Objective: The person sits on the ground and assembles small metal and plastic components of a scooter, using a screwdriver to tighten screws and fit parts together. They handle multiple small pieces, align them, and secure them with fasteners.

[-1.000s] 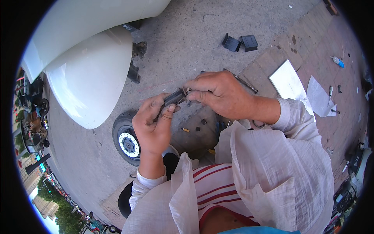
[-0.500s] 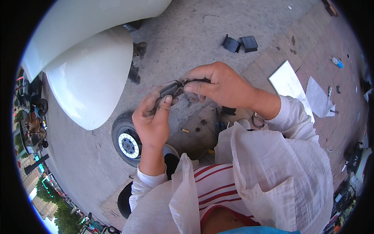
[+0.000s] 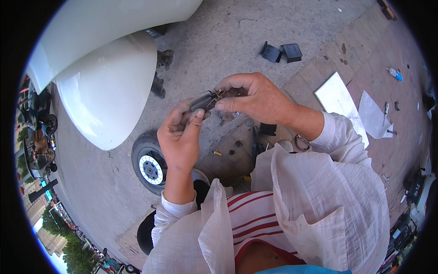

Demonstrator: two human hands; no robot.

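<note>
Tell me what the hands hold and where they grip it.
The left hand pinches a small dark part by its lower end; the right hand pinches its upper, wiry end.

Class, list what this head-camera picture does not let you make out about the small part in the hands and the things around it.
- Small dark part, head view: mostly covered by the left hand and right hand; its kind is unclear.
- Small bits on the ground: too small to identify.
- Wheel: its right side is hidden behind the left forearm.
- White body panel: cut off by the picture's rim.
</note>
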